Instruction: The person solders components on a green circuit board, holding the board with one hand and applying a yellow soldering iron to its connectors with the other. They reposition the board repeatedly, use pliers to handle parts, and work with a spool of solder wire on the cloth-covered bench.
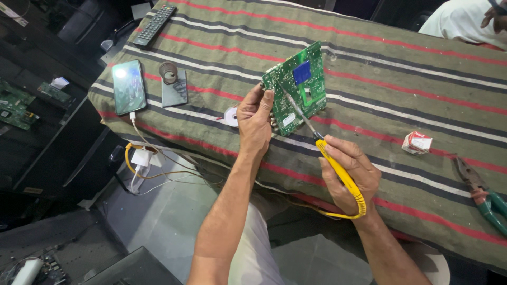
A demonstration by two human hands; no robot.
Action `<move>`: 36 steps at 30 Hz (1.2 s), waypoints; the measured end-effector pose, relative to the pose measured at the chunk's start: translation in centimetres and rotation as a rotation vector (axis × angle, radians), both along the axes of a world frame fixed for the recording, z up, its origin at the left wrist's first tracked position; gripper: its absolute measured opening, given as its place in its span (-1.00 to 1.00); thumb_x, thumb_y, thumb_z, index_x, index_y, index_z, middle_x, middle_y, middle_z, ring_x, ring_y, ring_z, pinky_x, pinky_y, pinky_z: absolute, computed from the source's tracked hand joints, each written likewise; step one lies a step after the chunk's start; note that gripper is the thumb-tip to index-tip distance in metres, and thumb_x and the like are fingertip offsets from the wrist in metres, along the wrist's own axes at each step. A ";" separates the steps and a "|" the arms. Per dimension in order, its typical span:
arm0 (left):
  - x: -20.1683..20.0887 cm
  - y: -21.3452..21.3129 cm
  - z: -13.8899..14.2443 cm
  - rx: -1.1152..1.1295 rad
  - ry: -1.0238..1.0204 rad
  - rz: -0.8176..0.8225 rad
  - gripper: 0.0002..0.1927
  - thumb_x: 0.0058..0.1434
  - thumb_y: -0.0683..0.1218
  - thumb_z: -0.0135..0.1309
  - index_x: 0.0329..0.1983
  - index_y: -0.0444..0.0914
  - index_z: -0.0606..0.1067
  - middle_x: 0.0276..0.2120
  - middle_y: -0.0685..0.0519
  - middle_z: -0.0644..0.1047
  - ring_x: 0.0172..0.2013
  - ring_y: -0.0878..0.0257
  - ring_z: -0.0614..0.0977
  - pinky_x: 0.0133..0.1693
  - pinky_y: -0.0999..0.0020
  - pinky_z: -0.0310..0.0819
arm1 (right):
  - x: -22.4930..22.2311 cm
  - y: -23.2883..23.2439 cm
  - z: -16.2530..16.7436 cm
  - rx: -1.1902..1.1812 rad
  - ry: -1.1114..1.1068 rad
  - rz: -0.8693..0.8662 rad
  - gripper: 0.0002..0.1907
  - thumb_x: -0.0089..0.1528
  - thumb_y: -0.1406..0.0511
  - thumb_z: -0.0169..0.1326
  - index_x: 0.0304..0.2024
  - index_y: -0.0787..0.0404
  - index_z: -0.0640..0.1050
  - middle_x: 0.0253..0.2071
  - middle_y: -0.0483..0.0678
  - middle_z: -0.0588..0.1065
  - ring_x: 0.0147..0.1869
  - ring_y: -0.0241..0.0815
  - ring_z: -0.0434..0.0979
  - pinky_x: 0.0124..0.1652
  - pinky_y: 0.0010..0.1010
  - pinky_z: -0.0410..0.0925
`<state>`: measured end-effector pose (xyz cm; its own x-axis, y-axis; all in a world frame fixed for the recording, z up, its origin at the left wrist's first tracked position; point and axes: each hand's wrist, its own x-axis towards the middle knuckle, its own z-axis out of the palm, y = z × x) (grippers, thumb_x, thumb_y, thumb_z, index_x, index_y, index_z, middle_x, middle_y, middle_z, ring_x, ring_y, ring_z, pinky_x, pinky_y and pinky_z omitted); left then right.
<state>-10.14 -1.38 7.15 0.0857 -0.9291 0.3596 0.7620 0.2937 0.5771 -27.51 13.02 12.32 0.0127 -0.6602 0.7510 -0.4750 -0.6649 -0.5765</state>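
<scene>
My left hand (254, 120) grips the left edge of a green circuit board (297, 87) and holds it tilted up above the striped cloth. The board carries a blue square part and a white label. My right hand (348, 171) holds a yellow-handled soldering iron (331, 161) like a pen. Its metal tip reaches up to the middle of the board. A yellow cord runs from the handle back past my wrist.
A striped cloth (401, 95) covers the table. On it lie a lit phone (128, 86) with its white cable, a soldering stand with a coil (172, 82), a solder spool (231, 116), a remote (155, 24), a small red-and-white packet (417, 142) and green-handled pliers (483, 192). Another person's sleeve (467, 21) shows at top right.
</scene>
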 end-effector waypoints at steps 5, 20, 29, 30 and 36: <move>0.0 0.1 -0.1 0.003 -0.003 -0.001 -0.71 0.45 -0.23 0.12 0.20 -0.43 0.51 0.01 -0.03 0.63 -0.03 0.32 0.63 0.06 0.43 0.52 | -0.1 0.1 -0.1 0.018 0.000 -0.002 -0.66 0.23 0.56 0.22 0.05 0.31 0.55 0.13 0.12 0.55 0.13 -0.06 0.64 0.11 -0.36 0.51; -0.4 0.8 0.8 0.017 -0.133 0.075 -0.68 0.46 -0.23 0.11 0.23 -0.44 0.50 0.00 0.02 0.63 -0.05 0.37 0.60 0.03 0.48 0.49 | -0.3 0.3 -0.2 0.031 -0.017 -0.018 -0.66 0.24 0.54 0.22 0.06 0.30 0.55 0.14 0.12 0.55 0.13 -0.11 0.65 0.07 -0.42 0.52; -1.4 2.5 1.6 -0.038 -0.262 0.163 -0.62 0.48 -0.22 0.08 0.33 -0.40 0.44 0.07 0.06 0.58 0.03 0.39 0.56 0.13 0.51 0.44 | -0.2 1.7 -1.1 0.096 -0.098 -0.096 -0.69 0.24 0.53 0.19 0.04 0.33 0.56 0.14 0.15 0.55 0.15 -0.08 0.63 0.14 -0.39 0.50; -1.6 2.9 1.7 -0.044 -0.296 0.179 -0.62 0.49 -0.22 0.07 0.34 -0.40 0.44 0.07 0.06 0.58 0.03 0.40 0.55 0.13 0.51 0.44 | -0.4 2.0 -1.2 0.106 -0.102 -0.098 -0.69 0.25 0.54 0.18 0.05 0.34 0.56 0.15 0.16 0.55 0.16 -0.06 0.62 0.15 -0.37 0.49; -3.2 5.2 2.2 -0.078 -0.530 0.337 -0.61 0.47 -0.23 0.10 0.34 -0.38 0.43 0.03 0.08 0.57 0.00 0.41 0.55 0.10 0.53 0.45 | -1.2 3.3 -3.8 0.146 -0.477 0.062 -0.71 0.36 0.53 0.05 0.14 0.37 0.53 0.22 0.15 0.50 0.12 -0.02 0.62 0.19 -0.27 0.49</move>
